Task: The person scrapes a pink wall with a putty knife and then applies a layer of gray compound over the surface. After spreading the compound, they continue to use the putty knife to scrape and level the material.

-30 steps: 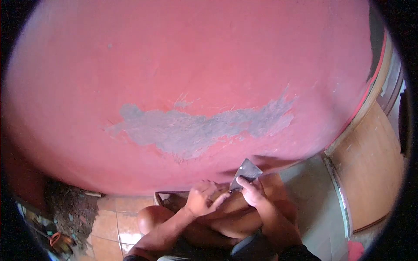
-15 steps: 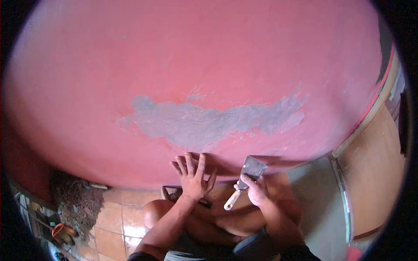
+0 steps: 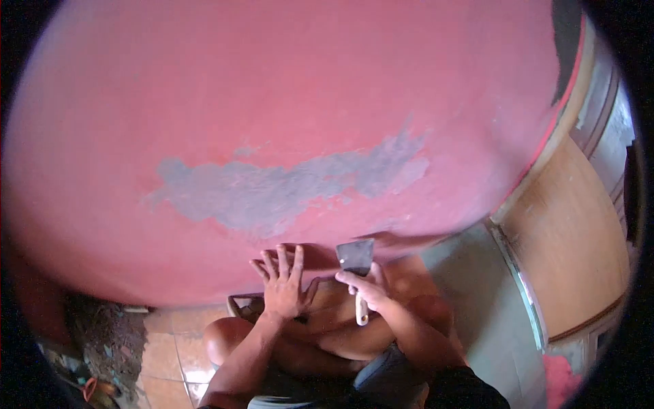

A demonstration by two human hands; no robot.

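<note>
My left hand [image 3: 281, 286] has its fingers spread, with the fingertips at the lower part of the pink wall [image 3: 286, 82]. In my right hand [image 3: 371, 288] is a putty knife [image 3: 355, 258] with a wide metal blade and a pale handle. Its blade points up toward the base of the wall, and the handle end sticks out below my fingers. Above both hands a long grey bare patch [image 3: 266, 194] with ragged edges runs across the pink paint.
Orange floor tiles [image 3: 162, 341] lie at the lower left, beside a heap of dark rubble [image 3: 112, 334]. On the right a grey-green floor strip [image 3: 477, 286] meets a tan panel [image 3: 572, 238]. My bent legs [image 3: 327, 341] are under my arms.
The view has swung to the right, so the wall patch sits further left. My right hand has turned the putty knife's blade more upright. My left hand stays spread by the wall.
</note>
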